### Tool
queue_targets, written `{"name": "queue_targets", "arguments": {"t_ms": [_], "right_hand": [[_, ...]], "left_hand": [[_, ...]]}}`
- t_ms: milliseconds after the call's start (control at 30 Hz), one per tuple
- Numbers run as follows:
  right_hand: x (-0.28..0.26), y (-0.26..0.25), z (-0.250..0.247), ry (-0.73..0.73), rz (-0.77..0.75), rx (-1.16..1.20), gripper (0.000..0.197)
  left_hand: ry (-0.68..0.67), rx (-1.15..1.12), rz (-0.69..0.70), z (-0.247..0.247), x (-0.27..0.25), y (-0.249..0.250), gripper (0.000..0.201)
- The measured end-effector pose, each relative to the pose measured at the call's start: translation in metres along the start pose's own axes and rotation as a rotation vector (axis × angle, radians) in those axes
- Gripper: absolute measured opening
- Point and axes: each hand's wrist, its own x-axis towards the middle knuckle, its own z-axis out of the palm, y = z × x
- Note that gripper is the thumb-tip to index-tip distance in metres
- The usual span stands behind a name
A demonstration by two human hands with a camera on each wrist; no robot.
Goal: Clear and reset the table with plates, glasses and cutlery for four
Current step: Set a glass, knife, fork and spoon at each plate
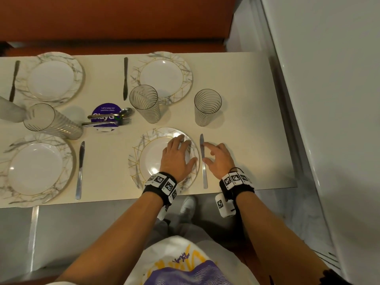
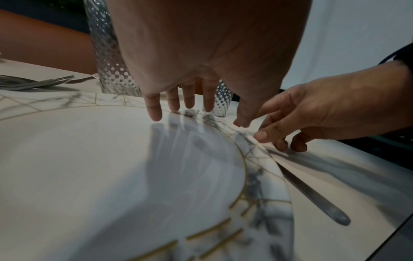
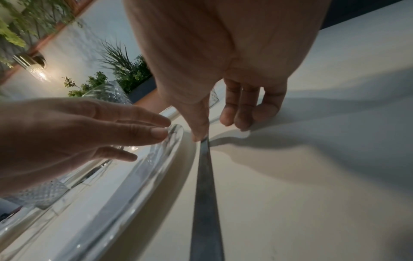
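A marbled, gold-lined plate [image 1: 144,159] sits at the near right place. My left hand [image 1: 185,149] hovers flat over its right half, fingers spread and holding nothing; the fingertips [image 2: 190,104] hang just above the plate [image 2: 89,167]. A knife [image 1: 203,177] lies just right of the plate. My right hand [image 1: 211,153] is beside it, thumb [image 3: 200,130] touching the knife [image 3: 206,203] and the other fingers loosely bent on the table. Three more plates [image 1: 53,79] [image 1: 164,75] [image 1: 37,167] each have a knife [image 1: 14,81] [image 1: 125,79] [image 1: 80,171] beside them.
Two ribbed glasses [image 1: 146,103] [image 1: 207,106] stand beyond the near right plate, and a third [image 1: 51,122] at the left. Forks and a spoon [image 1: 109,118] lie piled on a purple round mat. An orange bench [image 1: 123,21] runs behind the table; a white wall [image 1: 329,99] is on the right.
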Motion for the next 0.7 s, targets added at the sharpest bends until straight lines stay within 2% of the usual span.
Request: {"name": "queue_targets", "arguments": {"t_ms": [100, 200, 367, 567, 700], "right_hand": [[0.000, -0.014, -0.007, 0.083, 0.013, 0.062, 0.036], [0.003, -0.036, -0.007, 0.164, -0.063, 0.091, 0.020], [0.015, -0.092, 0.011, 0.137, -0.166, 0.148, 0.020], [0.035, -0.176, 0.043, 0.017, -0.319, 0.171, 0.022], [0.057, -0.226, 0.072, -0.013, -0.328, 0.143, 0.025]], "left_hand": [[0.045, -0.071, -0.011, -0.010, -0.003, -0.005, 0.049], [0.111, -0.098, -0.011, -0.023, -0.005, -0.020, 0.036], [0.228, -0.122, -0.094, -0.059, -0.011, -0.057, 0.029], [0.308, -0.203, -0.228, -0.109, -0.004, -0.125, 0.026], [0.335, -0.258, -0.281, -0.140, 0.017, -0.169, 0.014]]}}
